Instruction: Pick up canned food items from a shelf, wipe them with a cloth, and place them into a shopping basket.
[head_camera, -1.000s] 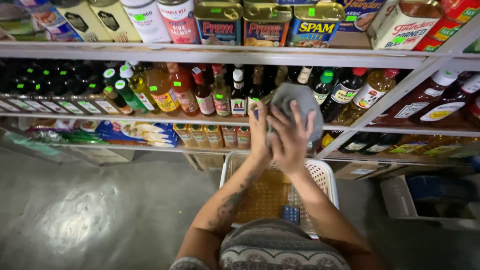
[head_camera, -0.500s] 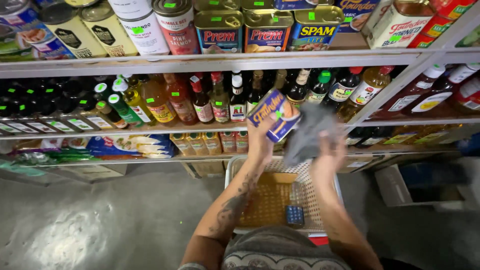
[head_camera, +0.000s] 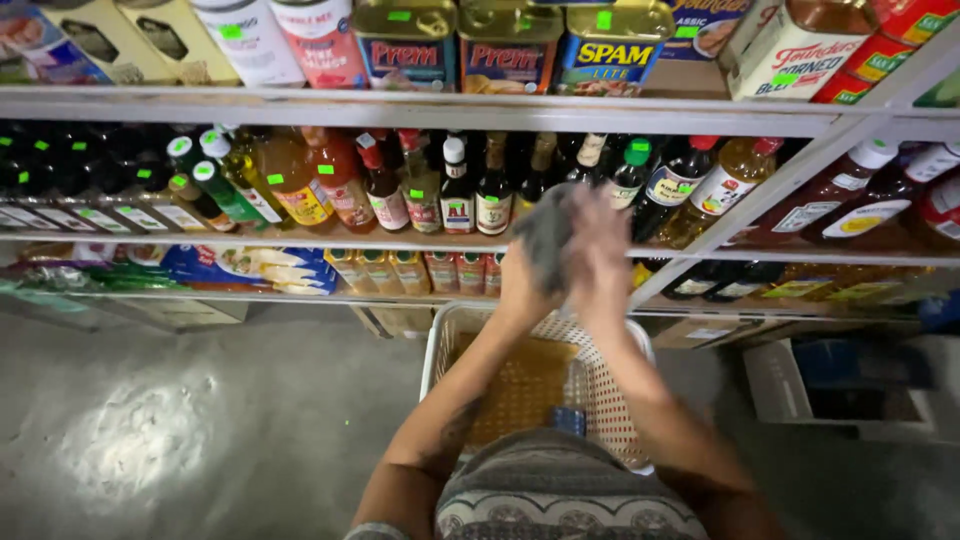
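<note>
Pressing a grey cloth (head_camera: 545, 235) between left hand (head_camera: 520, 290) and right hand (head_camera: 598, 250), fingers closed round it and whatever it wraps, raised before the bottle shelf (head_camera: 300, 240), above a white basket (head_camera: 640, 370), seemingly to wipe.

Your left hand (head_camera: 527, 283) and right hand (head_camera: 598, 255) bare — no gloves, no rings or watch you can make out, fingers blurred. Both forearms uncovered to elbow, no sleeves showing. Dark tattoo (head_camera: 455, 432) on your left forearm, inner side near elbow — pattern too blurred to read. Your lap or torso at bottom edge covered by knit garment (head_camera: 560, 495), grey and cream bands with small zigzag pattern.
</note>
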